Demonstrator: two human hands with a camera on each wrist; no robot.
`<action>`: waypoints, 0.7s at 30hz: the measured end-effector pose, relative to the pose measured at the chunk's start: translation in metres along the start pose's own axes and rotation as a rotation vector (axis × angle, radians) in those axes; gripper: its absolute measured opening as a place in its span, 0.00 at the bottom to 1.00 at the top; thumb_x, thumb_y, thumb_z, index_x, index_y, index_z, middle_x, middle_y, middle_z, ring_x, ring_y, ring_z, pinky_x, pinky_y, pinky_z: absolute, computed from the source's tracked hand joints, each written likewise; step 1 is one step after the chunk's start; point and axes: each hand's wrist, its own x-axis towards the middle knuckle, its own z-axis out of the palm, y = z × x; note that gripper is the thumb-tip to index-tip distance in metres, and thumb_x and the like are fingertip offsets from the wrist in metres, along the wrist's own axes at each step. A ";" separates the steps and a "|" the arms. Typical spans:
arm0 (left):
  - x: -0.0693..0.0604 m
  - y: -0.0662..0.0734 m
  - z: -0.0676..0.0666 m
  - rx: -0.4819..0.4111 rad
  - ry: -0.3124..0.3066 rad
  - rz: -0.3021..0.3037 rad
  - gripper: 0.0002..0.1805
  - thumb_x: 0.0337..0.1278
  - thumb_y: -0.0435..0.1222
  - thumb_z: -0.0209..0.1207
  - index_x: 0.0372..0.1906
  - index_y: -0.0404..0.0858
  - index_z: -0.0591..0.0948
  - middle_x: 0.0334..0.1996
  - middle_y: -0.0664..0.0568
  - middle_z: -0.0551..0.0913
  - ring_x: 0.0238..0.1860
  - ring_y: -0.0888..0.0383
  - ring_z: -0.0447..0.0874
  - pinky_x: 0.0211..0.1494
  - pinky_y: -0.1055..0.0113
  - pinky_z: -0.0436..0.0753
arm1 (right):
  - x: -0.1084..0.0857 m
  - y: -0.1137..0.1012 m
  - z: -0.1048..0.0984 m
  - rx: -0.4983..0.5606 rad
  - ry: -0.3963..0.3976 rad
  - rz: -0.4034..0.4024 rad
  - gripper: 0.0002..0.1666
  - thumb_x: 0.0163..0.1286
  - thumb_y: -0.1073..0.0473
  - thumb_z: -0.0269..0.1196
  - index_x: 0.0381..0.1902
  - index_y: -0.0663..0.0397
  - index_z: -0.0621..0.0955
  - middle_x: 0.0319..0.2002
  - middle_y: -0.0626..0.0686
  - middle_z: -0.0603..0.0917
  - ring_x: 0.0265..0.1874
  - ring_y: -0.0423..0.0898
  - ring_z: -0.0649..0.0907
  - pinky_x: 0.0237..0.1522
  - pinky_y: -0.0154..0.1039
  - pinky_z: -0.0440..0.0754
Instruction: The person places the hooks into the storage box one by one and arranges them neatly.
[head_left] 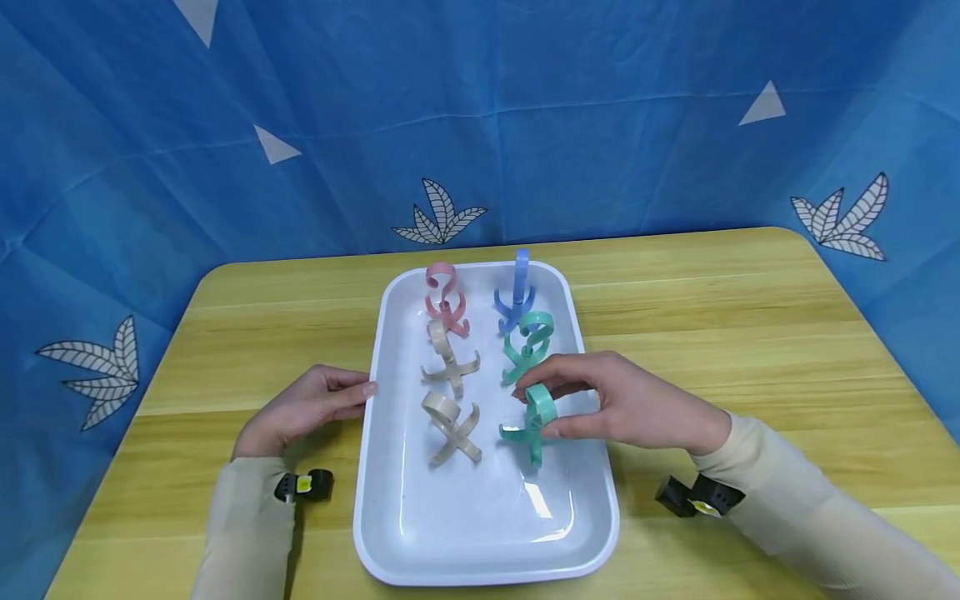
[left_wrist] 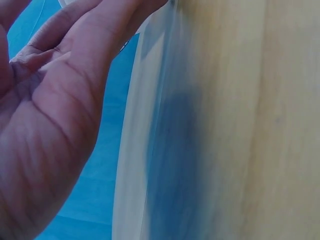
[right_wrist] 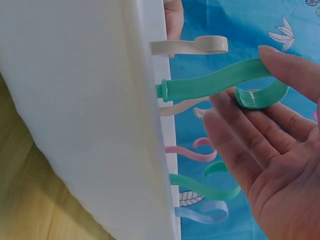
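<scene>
My right hand (head_left: 592, 396) is around the nearest green four-claw hook (head_left: 540, 406), which stands in a white tray (head_left: 486, 575). In the right wrist view, the thumb touches the top of its curl; the other fingers reach fairly straight beneath and beside it, not clearly closed. My left hand (head_left: 311, 404) holds the tray's left rim, thumb over the edge; its other fingertips are partly hidden. Another green hook (head_left: 527, 346) stands just behind the nearest one. Left of these stand two beige hooks (head_left: 452, 429), with a pink hook (head_left: 446, 312) and a blue hook (head_left: 517, 300) at the back.
A wooden table (head_left: 750, 333) lies beneath the tray. Behind it hangs a blue cloth (head_left: 600, 167) with leaf and triangle prints. Each wrist carries a small black camera on a strap. The tray's front part shows bare white floor with glare.
</scene>
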 end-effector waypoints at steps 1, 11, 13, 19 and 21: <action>0.000 0.000 0.000 -0.001 0.000 -0.001 0.27 0.68 0.40 0.60 0.60 0.22 0.75 0.55 0.35 0.80 0.52 0.47 0.83 0.55 0.58 0.81 | 0.000 0.000 0.000 -0.004 0.002 0.003 0.23 0.65 0.54 0.70 0.57 0.46 0.80 0.50 0.45 0.83 0.49 0.42 0.82 0.55 0.44 0.81; -0.003 0.000 0.001 0.026 0.010 -0.016 0.27 0.67 0.42 0.61 0.60 0.25 0.77 0.54 0.37 0.81 0.52 0.48 0.83 0.55 0.57 0.81 | 0.001 0.006 0.002 -0.035 -0.005 0.020 0.25 0.65 0.49 0.69 0.59 0.44 0.79 0.53 0.42 0.81 0.53 0.42 0.80 0.57 0.54 0.78; -0.003 0.000 0.000 0.046 0.016 -0.017 0.27 0.67 0.43 0.62 0.60 0.26 0.77 0.54 0.39 0.81 0.52 0.48 0.83 0.56 0.57 0.80 | 0.001 0.006 0.001 -0.053 -0.013 0.019 0.29 0.63 0.46 0.70 0.61 0.42 0.78 0.56 0.40 0.80 0.57 0.41 0.77 0.60 0.52 0.76; -0.003 0.004 -0.003 0.113 0.012 -0.010 0.26 0.67 0.44 0.61 0.61 0.30 0.78 0.53 0.43 0.83 0.52 0.50 0.83 0.60 0.56 0.78 | -0.007 0.005 -0.003 -0.056 0.004 -0.004 0.37 0.60 0.44 0.72 0.66 0.38 0.75 0.62 0.36 0.75 0.65 0.39 0.70 0.65 0.50 0.70; -0.004 0.006 -0.004 0.118 0.023 0.005 0.27 0.69 0.45 0.58 0.62 0.29 0.77 0.53 0.42 0.83 0.51 0.49 0.84 0.59 0.56 0.79 | -0.011 0.007 -0.006 -0.041 0.047 -0.032 0.31 0.64 0.50 0.71 0.65 0.40 0.76 0.61 0.37 0.77 0.63 0.41 0.73 0.63 0.51 0.72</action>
